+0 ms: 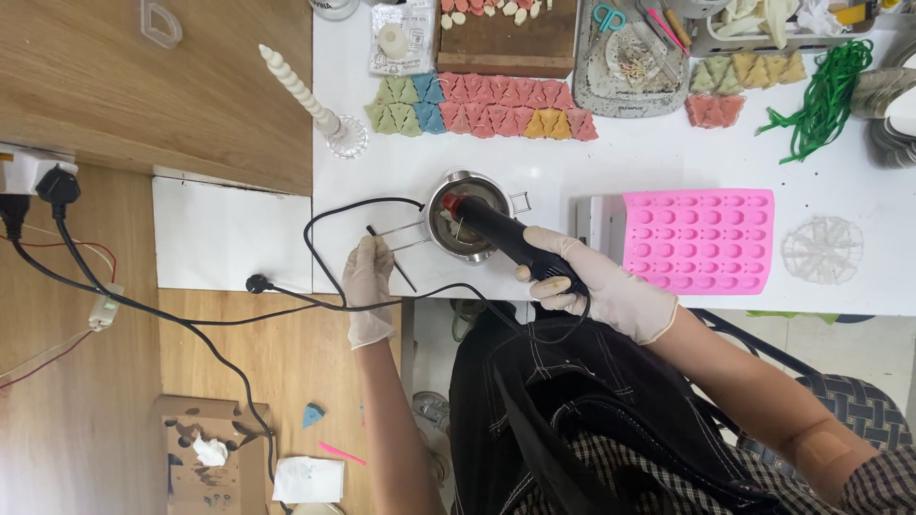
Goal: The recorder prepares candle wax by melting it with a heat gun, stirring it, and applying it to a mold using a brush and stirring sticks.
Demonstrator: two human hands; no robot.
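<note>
While the white bench (611, 162) takes up most of the top half of the view, the person works at its near edge, both hands in pale gloves. Biggest thing on it is the pink silicone mould (698, 239) at about 3 o'clock from the pot, lying flat with its rows of little cavities facing up. Up at 12 o'clock there's a spread of small tree-shaped wax pieces (482, 105) in green, blue, pink and orange, packed side by side. Further out at 2 o'clock sits a bundle of green cord (819, 95). At 10 o'clock a white twisted candle (298, 88) stands tilted in a clear glass holder.

Dead centre is the small metal pot (468, 217) with two wire handles. The right hand (596, 283) is wrapped tight around a black heat gun (506, 234), whose red-tipped nozzle points down into the pot from about 4 o'clock. The black cable (324, 257) loops off toward 9 o'clock and over the wooden floor. The left hand (367, 277) is closed on the pot's long wire handle at 8 o'clock, with a thin dark stick (391, 257) poking out beside its fingers.
</note>
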